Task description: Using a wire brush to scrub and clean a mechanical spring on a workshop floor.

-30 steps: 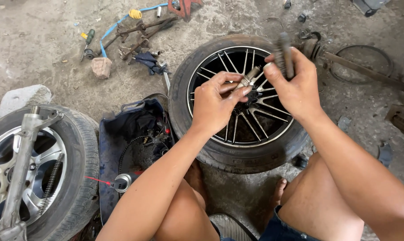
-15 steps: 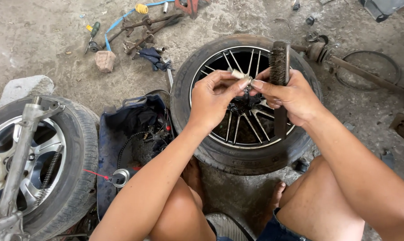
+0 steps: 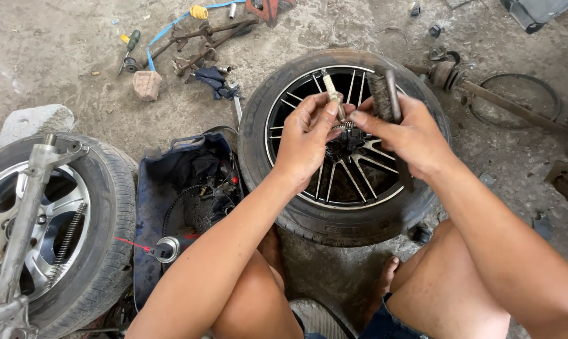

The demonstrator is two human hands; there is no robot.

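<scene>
A second wheel (image 3: 39, 232) with a steering part laid across it is seen at the far left, then an open tool bag (image 3: 183, 188) just beside. A small threaded bolt (image 3: 333, 94) is pinched in the closed grip of the left hand (image 3: 306, 141), above the black-spoked wheel (image 3: 343, 144). A wire brush (image 3: 387, 97) is clasped in the right hand (image 3: 409, 135). Cleaning of the bolt appears under way; short brush strokes seem called for. Open floor lies beyond; an axle shaft (image 3: 503, 103) lies to the right.

A pale, dull metal bolt (image 3: 329, 88), a dark bristly wire brush (image 3: 384, 94), matt black rubber tyre (image 3: 334, 220) with glossy black-and-silver spoked alloy rim (image 3: 359, 182), rough grey concrete floor (image 3: 58, 56).
</scene>
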